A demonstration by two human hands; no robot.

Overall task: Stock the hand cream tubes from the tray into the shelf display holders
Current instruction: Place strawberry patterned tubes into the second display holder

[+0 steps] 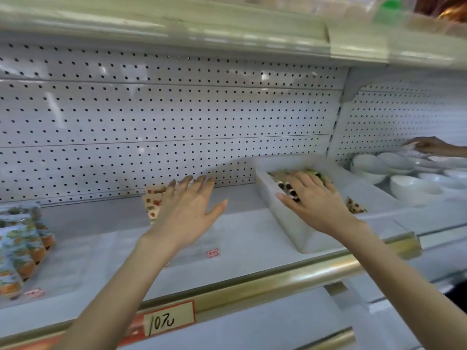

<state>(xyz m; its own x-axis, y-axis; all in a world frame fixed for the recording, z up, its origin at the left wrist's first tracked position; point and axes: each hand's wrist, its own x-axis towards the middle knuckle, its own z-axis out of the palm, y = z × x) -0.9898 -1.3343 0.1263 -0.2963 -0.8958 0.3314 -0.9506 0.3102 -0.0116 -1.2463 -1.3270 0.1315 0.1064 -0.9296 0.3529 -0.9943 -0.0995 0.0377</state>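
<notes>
- On the white shelf (252, 238), in front of the pegboard back (177, 117), both of the person's hands reach in, well apart from each other.
- Left hand (187, 210): palm down, fingers straight and fanned, thumb out to the side. It holds nothing. It hovers over one patterned orange hand cream tube (153, 203) that lies by the back wall; I cannot tell whether the fingers touch it.
- Right hand (316, 200): spread flat, palm down, inside the translucent tray (300, 231), fingers laid on top of the tubes in the tray (284, 184) and not curled around any.
- Tray: one, standing at an angle on the shelf right of centre, its near end close to the gold rail (278, 276).
- Tubes in the tray are mostly covered by the hand and too blurred to count.
- One more patterned tube (355, 205) lies just outside the tray's right wall.
- At far left, a packed row of orange-capped tubes (20, 246) stands in a clear holder (63, 269); the number is unclear.
- Two small red labels show, one (213, 253) mid-shelf, one (34, 292) at left.
- One price tag (169, 320) reading "10元" sits on the rail.
- Stacked white bowls (414, 190) fill the next bay, with another person's hand (429, 145) above them.
</notes>
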